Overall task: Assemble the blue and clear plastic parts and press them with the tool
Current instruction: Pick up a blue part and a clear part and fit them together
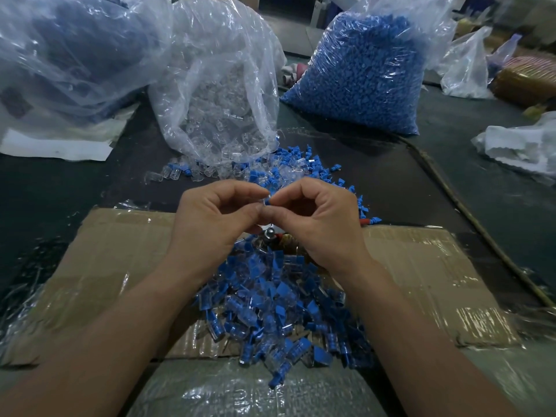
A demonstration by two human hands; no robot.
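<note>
Above the cardboard (114,251) edge, fingers of left hand (210,219) and right hand (323,219) pinch one clear part (267,200).

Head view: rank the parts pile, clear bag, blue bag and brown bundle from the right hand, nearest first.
1. Parts pile, in the box just under the right hand.
2. Clear bag, ahead left, and blue bag, ahead right: too close to call.
3. Brown bundle, far back right.
</note>
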